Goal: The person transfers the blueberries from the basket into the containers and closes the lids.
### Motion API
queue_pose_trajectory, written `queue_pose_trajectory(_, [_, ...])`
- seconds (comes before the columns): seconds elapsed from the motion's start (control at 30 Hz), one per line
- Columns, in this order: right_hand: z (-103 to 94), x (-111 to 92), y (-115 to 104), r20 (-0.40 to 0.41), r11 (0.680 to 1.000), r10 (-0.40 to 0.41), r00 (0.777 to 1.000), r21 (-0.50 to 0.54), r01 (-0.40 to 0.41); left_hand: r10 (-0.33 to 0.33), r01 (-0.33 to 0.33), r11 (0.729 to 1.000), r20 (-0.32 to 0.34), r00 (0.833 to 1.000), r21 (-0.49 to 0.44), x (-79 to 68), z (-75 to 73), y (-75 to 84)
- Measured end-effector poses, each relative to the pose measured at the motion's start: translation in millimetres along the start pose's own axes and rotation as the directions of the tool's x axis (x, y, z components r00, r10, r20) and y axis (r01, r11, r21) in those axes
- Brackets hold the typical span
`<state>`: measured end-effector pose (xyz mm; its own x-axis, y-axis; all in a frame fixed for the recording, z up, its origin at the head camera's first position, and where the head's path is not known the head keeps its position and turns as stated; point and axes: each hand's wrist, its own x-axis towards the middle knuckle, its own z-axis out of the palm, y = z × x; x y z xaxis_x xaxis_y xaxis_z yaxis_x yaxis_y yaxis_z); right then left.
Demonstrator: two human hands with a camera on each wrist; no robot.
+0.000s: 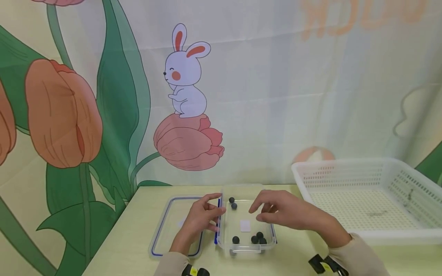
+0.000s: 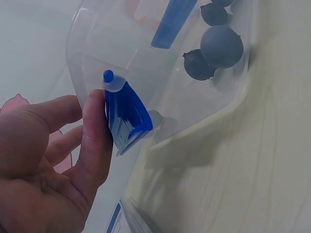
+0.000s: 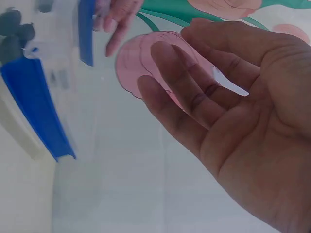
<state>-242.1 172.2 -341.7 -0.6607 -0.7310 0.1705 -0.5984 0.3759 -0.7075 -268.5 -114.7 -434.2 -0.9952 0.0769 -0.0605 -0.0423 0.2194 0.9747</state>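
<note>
Currently, the clear box (image 1: 246,248) contains dark balls (image 1: 236,240), 2 of them towards its far end, with a clear lid (image 1: 177,237) to its left. Fingers loosely spread, the left hand (image 1: 199,216) touches the box's left side; the right hand (image 1: 281,209) hovers over its right side, fingers bent, thumb apart.

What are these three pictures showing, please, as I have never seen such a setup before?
There is no robot here, just a person's two bare hands. The wide picture is taken from the head, looking forward and down; the other two are taken from the left and right wrists. On the table stands a clear box with several dark balls inside. A blue-edged lid lies to its left, and a white basket stands to the right. The left hand touches the box's left side; the right hand hovers above it, holding nothing.
</note>
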Motion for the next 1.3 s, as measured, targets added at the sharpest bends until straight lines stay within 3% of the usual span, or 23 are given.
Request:
queue_pose_trajectory(0.33, [-51.6, -18, -24, -0.049, 0.996, -0.009, 0.999, -0.087, 0.005, -0.004, 0.004, 1.0, -0.006, 1.0, 0.009, -0.2, 0.6, 0.5])
queue_pose_trajectory(0.5, [-78.8, -25, -22, -0.052, 0.994, 0.052, 0.997, -0.095, -0.057, 0.011, -0.011, 1.0, -0.003, 1.0, 0.006, 0.0, -0.2, -0.5])
queue_pose_trajectory(0.87, [-129.0, -36, 16, -0.133, 0.977, 0.127, 0.983, -0.155, -0.147, 0.013, -0.013, 1.0, -0.007, 1.0, 0.005, -0.2, 0.9, 0.5])
queue_pose_trajectory(0.97, [-136.1, -38, 30, -0.131, 0.981, 0.135, 0.982, -0.119, -0.15, 0.012, -0.012, 1.0, -0.012, 1.0, 0.012, -0.4, 0.7, 0.5])
queue_pose_trajectory(1.3, [-145.7, -44, 72, -0.124, 0.958, 0.287, 0.95, 0.024, -0.286, 0.002, -0.002, 1.0, -0.013, 1.0, 0.005, -0.6, 2.0, 0.9])
